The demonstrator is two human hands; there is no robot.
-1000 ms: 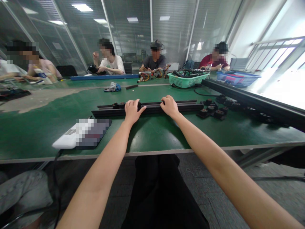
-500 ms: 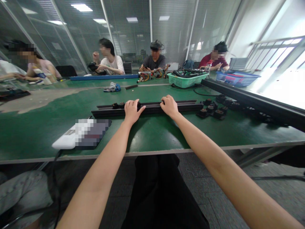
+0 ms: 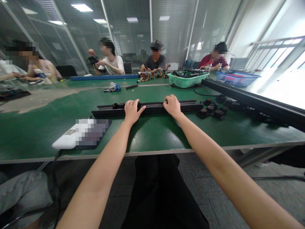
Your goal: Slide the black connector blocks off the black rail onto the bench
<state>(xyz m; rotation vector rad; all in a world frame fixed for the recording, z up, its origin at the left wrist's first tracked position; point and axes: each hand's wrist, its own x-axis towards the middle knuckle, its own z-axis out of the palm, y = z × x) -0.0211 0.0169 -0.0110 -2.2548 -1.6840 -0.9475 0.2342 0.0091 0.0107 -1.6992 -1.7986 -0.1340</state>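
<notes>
The table (image 3: 154, 140) has a green top with a pale, bare-looking patch (image 3: 33, 97) toward its left end. Well in from the near edge and roughly parallel to it lies a long black rail (image 3: 188, 109), with a cluster of small black parts (image 3: 211, 110) just beside its right end. Left of centre, near the near edge, sits a white device (image 3: 64, 140), its right side blurred out. A crumpled grey-and-blue bundle (image 3: 111, 87) and a short dark strip (image 3: 131, 86) lie farther back. Toward the far edge — left to right — come a blue bar (image 3: 105, 77), wired components (image 3: 145, 76), a green basket (image 3: 188, 81) and a blue basket (image 3: 238, 80).
</notes>
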